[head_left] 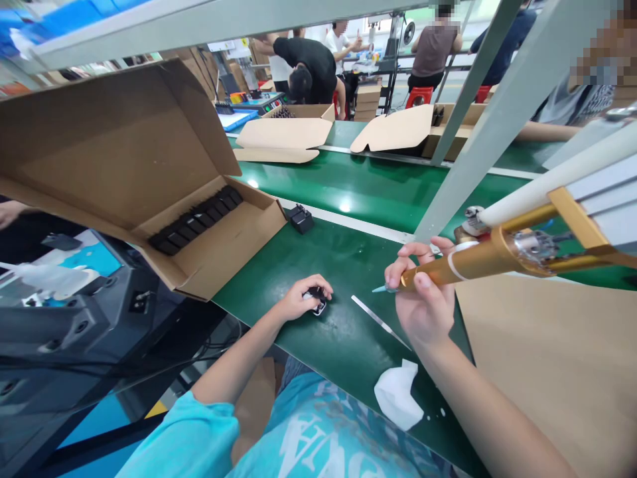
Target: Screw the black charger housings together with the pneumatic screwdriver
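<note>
Fingers of the left hand (298, 302) curl down over a small black part (319, 305), pinning it against the green mat (348, 265) just below the middle of the frame; only the part's right edge, with a bit of white on it, shows past the fingertips. The right hand (423, 302), right of centre, is wrapped tightly round the barrel of a gold tool (472, 260), thumb on top. The tool's pale nozzle (381, 289) points left towards the black part, near it but not touching (a clear strip of mat lies between them). The tool's rear end runs off to the right edge, where a white hose (557, 179) rises from it.

A thin metal strip (378, 322) lies slantwise on the mat below the nozzle, and a crumpled white tissue (398, 395) sits lower still, near the mat's front edge. In the upper left, an open cardboard box (129, 153) holds a row of black parts (196, 222). One black block (301, 219) stands alone just right of the box. A brown cardboard sheet (552, 358) fills the lower right. Other people (311, 70) work at benches along the top of the frame.
</note>
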`<state>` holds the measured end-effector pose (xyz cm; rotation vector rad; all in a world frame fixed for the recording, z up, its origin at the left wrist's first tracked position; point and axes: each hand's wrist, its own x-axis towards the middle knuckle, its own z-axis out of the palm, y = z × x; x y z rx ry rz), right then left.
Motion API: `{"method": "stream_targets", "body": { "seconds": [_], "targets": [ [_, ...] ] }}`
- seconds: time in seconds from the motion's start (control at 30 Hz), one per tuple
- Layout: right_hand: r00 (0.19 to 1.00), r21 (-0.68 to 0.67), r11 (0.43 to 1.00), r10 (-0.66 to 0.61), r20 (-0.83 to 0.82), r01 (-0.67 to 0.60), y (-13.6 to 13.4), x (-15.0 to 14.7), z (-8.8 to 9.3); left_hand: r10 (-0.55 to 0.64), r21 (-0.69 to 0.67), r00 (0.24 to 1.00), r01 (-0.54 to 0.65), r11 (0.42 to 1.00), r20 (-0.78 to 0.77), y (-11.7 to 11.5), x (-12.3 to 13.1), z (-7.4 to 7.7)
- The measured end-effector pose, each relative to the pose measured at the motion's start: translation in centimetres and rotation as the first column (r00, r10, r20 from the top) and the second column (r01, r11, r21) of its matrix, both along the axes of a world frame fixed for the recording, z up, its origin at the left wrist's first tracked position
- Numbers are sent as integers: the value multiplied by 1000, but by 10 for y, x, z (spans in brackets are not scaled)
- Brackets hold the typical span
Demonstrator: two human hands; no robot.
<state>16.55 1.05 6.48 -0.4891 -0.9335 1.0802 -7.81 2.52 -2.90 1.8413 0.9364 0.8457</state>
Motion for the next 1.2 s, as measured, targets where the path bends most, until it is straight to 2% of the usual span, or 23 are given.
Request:
{"method": "stream_targets", "body": {
  "seconds": [0.1,0.2,0.27,0.4,0.53,0.73,0.9,1.03,1.1,1.2],
  "targets": [
    [1000,10,1000,23,14,-23,0,-1,1,185,205,981,-169,964,-60,-1,6,3],
    [999,8,999,38,13,-38,0,-2,1,407,391,909,-344,854,-91,-5,10,6],
    [999,5,999,37,3,-37,0,-2,1,453,494,878,-329,805,-154,-8,10,9],
    [1000,-6,1000,26,2,-26,1,-1,0,440,574,837,-194,795,-326,-14,4,15],
    [1000,-2,1000,26,7,-26,2,-1,-1,414,555,828,-154,818,-379,-16,1,20],
    [999,3,1000,23,32,-23,2,-1,0,413,506,877,-247,826,-246,-12,8,21],
    [999,-2,1000,14,38,-14,2,-1,0,391,337,902,-316,887,-182,-5,8,18],
    [1000,3,1000,23,21,-23,3,0,-1,286,138,947,-267,954,-145,-2,4,17],
    [1000,1,1000,23,20,-23,3,0,-1,252,105,959,-240,965,-128,-1,4,17],
    [999,-4,1000,17,33,-16,3,0,-1,261,147,953,-239,960,-151,0,3,17]
  ]
}}
